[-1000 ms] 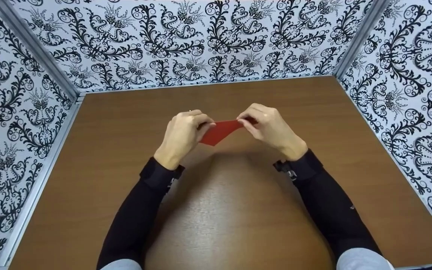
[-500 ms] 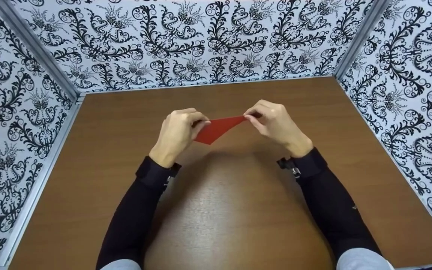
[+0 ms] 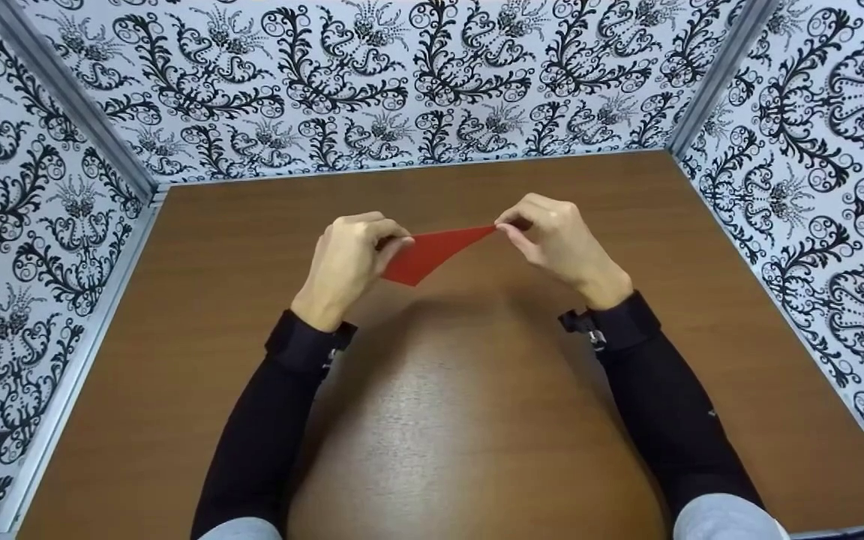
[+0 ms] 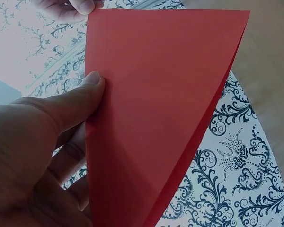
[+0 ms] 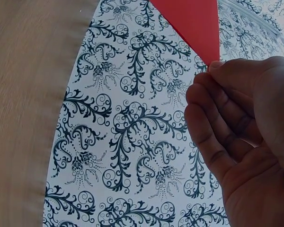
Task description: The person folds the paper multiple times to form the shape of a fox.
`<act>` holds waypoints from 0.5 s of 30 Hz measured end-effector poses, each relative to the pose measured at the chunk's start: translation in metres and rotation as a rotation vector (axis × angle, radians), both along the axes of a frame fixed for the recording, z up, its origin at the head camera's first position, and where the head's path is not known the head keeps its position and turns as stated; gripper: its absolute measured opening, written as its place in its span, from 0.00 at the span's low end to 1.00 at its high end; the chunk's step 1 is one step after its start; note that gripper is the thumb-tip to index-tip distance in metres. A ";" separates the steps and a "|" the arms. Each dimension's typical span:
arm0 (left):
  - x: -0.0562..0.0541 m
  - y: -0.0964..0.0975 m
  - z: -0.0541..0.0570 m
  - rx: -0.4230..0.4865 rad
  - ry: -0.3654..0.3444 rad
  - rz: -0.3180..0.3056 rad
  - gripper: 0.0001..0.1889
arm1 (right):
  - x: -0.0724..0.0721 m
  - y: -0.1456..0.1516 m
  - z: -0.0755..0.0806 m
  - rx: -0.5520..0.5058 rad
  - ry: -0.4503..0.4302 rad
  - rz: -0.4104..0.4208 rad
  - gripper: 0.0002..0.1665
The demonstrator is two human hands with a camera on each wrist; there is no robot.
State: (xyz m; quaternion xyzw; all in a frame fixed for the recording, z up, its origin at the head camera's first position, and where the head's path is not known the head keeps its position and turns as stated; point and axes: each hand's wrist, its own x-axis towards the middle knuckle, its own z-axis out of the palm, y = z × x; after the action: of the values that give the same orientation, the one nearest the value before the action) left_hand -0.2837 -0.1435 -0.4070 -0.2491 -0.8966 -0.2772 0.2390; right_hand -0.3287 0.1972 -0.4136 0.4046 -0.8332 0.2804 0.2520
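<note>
A folded sheet of red paper (image 3: 432, 253) is held up between both hands above the wooden table (image 3: 417, 420). In the left wrist view the paper (image 4: 151, 85) is a folded shape with a straight top edge, and its layers part slightly along the slanted side. My left hand (image 3: 346, 262) pinches its upper edge, thumb in front and fingers behind. The right hand (image 3: 563, 244) pinches the pointed corner at the other end between thumb and fingertip. In the right wrist view that narrow tip of the paper (image 5: 199, 28) ends at the right thumb.
Walls with black-and-white scroll patterns (image 3: 417, 82) enclose the table at the back and both sides. Grey metal strips (image 3: 724, 75) run along the corners. Dark sleeves (image 3: 259, 435) cover both forearms, with a camera strap at each wrist.
Both hands have moved apart, the left to the left and the right to the right and slightly away. More of the red paper shows between them.
</note>
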 end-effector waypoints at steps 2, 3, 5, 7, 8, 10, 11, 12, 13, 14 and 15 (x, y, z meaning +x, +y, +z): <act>0.000 0.000 0.000 -0.001 0.000 0.002 0.08 | 0.000 0.000 0.000 0.001 -0.002 -0.001 0.05; 0.000 0.000 0.001 -0.001 -0.001 0.002 0.07 | -0.001 0.000 0.000 -0.001 -0.002 0.000 0.05; 0.000 0.000 0.001 0.000 -0.002 0.004 0.07 | -0.001 -0.001 0.000 -0.003 0.000 0.001 0.05; 0.000 0.000 0.001 -0.002 -0.006 0.004 0.07 | -0.001 -0.001 0.000 -0.003 -0.003 0.003 0.05; 0.000 -0.001 0.001 -0.003 -0.009 0.005 0.07 | -0.001 -0.001 0.000 -0.003 -0.003 0.005 0.05; 0.000 -0.001 0.001 -0.010 -0.012 0.008 0.07 | -0.001 0.000 -0.001 -0.004 -0.003 0.010 0.05; 0.000 -0.002 0.001 -0.012 -0.013 0.011 0.07 | -0.002 0.000 -0.001 -0.005 -0.001 0.010 0.05; 0.001 -0.003 0.001 -0.014 -0.013 0.014 0.07 | -0.002 0.001 -0.001 -0.007 0.001 0.009 0.04; 0.001 -0.003 0.001 -0.014 -0.014 0.019 0.07 | -0.002 0.002 -0.002 -0.010 0.003 0.008 0.04; 0.001 -0.005 0.001 -0.012 -0.014 0.025 0.07 | -0.002 0.002 -0.001 -0.013 0.007 0.007 0.04; 0.002 -0.006 0.001 -0.011 -0.014 0.032 0.07 | -0.003 0.003 -0.001 -0.015 0.011 0.004 0.03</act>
State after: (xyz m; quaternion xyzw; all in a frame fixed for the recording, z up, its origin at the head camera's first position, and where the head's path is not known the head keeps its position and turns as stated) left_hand -0.2820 -0.1491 -0.4062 -0.2343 -0.9036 -0.2701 0.2359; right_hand -0.3313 0.2004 -0.4150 0.4060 -0.8287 0.2849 0.2592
